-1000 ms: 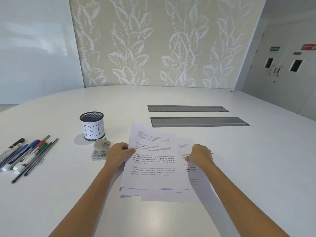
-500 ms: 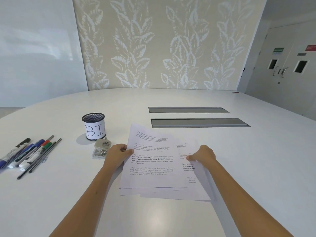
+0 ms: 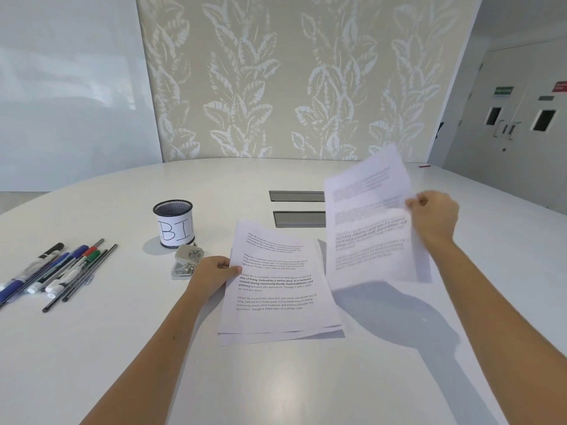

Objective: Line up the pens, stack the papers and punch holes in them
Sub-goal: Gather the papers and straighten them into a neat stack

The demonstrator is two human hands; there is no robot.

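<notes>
A loose stack of printed papers (image 3: 276, 289) lies on the white table in front of me. My left hand (image 3: 211, 271) grips the stack's left edge, thumb on top. A separate printed sheet (image 3: 371, 222), blurred by motion, hangs in the air to the right of the stack, pinched at its right edge by my right hand (image 3: 435, 219). A metal hole punch (image 3: 185, 260) sits just left of my left hand. Several pens and markers (image 3: 58, 271) lie side by side at the far left.
A black mesh pen cup (image 3: 175, 223) labelled "BI" stands behind the hole punch. Two grey cable hatches (image 3: 296, 207) are set into the table beyond the papers, partly hidden by the lifted sheet. A small red object (image 3: 424, 166) lies at the far right edge.
My right hand has pulled one sheet out from the right side of the stack and lifted it up and to the right. The left hand still holds the stack's left edge.
</notes>
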